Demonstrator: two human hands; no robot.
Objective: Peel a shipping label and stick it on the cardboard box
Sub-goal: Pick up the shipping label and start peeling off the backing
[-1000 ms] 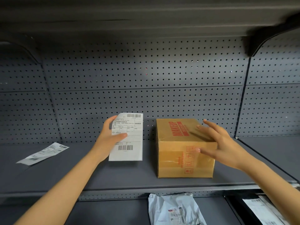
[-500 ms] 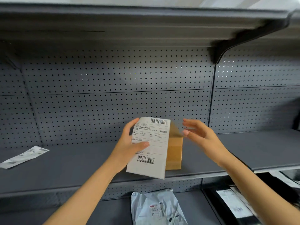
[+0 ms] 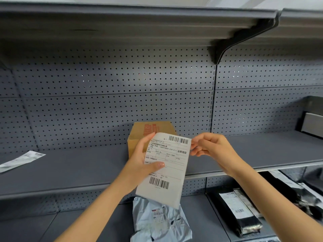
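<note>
1. The label (image 3: 167, 167) is in hand, with its printed face and barcodes toward the camera; as far as can be seen it is one whole sheet, so the peel looks just about to begin rather than done
2. The box (image 3: 153, 131) sits on the shelf (image 3: 78, 170) behind the label, close to the pegboard back wall (image 3: 122, 105); its visible faces carry red print but no white label, so sticking is not yet done
3. What is left, by my reading: separate the label from its backing, carry it to the box, press it flat
4. The left hand (image 3: 142, 160) is raised in front of the shelf, thumb across the printed face and fingers behind the sheet's left edge, gripping it at a slight tilt
5. The right hand (image 3: 208, 145) is at the label's upper right corner, fingertips bunched against the edge; whether they have pinched a layer or only touch it, I cannot tell
6. Another label (image 3: 21, 160) lies flat on the shelf, well apart to the left
</note>
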